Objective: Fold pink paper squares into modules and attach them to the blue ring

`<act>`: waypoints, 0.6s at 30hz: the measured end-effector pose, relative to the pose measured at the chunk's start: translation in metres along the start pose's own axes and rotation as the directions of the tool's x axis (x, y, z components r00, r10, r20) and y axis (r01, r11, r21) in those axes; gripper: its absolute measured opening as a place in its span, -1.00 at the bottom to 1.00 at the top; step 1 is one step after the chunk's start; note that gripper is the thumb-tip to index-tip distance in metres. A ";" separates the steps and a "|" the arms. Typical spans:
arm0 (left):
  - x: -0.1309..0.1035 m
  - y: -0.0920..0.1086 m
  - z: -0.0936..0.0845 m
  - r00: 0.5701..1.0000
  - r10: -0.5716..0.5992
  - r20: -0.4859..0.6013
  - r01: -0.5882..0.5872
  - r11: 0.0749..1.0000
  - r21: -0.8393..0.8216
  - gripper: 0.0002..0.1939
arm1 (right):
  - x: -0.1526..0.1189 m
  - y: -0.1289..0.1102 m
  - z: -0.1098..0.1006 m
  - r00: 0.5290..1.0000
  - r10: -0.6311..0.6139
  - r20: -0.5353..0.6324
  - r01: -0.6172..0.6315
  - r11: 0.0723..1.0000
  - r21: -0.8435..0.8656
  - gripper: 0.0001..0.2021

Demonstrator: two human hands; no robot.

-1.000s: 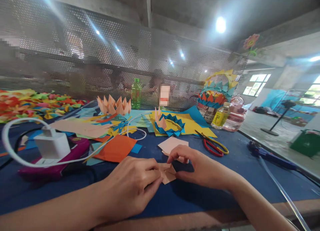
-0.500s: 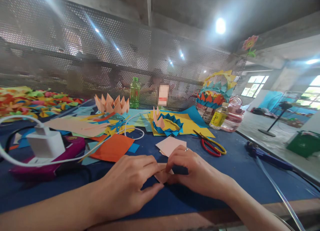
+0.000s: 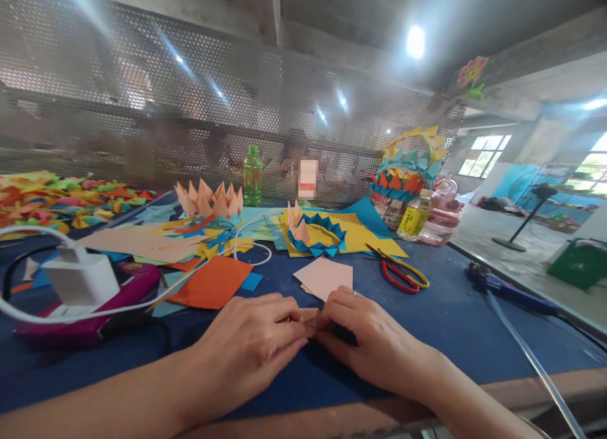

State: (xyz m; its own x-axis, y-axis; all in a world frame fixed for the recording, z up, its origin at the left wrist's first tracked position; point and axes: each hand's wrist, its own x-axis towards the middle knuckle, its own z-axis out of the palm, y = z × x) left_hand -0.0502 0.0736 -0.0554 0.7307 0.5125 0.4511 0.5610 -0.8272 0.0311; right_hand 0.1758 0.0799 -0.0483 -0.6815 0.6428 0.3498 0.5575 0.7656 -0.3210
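Between my two hands, low over the blue tabletop, is a small folded piece of pink paper (image 3: 309,317), mostly covered by fingers. My left hand (image 3: 258,341) pinches its left side, thumb against the fingers. On the other side my right hand (image 3: 365,331), with a ring on one finger, pinches the right end. Just beyond my right fingertips lie square sheets of pale pink paper (image 3: 326,277). Farther back, a blue paper ring with pointed folds (image 3: 332,221) carries a few pink points and rests on yellow paper (image 3: 379,240).
Scissors (image 3: 403,274) lie right of the pink squares, and a glue gun (image 3: 512,293) is near the right edge. Orange paper (image 3: 211,282), a white charger (image 3: 85,278) on a purple power strip (image 3: 142,281), and its cable are at left. Bottles (image 3: 415,216) stand behind.
My left thumb has moved up and closed against the fingers over the pink paper. My right fingers have drawn together, and the paper shows less and looks narrower.
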 end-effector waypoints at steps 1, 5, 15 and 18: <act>0.000 0.000 0.000 1.000 0.008 -0.004 -0.008 1.000 -0.004 -0.79 | -0.001 0.000 0.000 1.000 0.001 -0.004 -0.001 1.000 0.003 -0.93; 0.002 0.002 0.000 1.000 -0.004 -0.004 0.004 0.998 -0.063 -0.79 | -0.002 0.001 0.001 0.999 0.000 -0.035 0.001 1.000 0.031 -0.95; 0.014 -0.001 0.004 0.961 -0.269 0.063 0.272 0.881 -0.386 -0.84 | -0.003 0.003 -0.004 0.995 0.094 -0.031 -0.091 0.993 0.073 -0.92; 0.015 0.000 0.001 0.953 -0.293 0.076 0.298 0.868 -0.397 -0.83 | -0.002 0.003 -0.005 0.991 0.128 -0.034 -0.122 0.984 0.133 -0.93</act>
State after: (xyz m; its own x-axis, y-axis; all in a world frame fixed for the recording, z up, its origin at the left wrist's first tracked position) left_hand -0.0384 0.0813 -0.0497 0.5620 0.7482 0.3527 0.5502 -0.6566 0.5160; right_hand 0.1817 0.0811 -0.0454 -0.5882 0.7357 0.3357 0.5682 0.6714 -0.4758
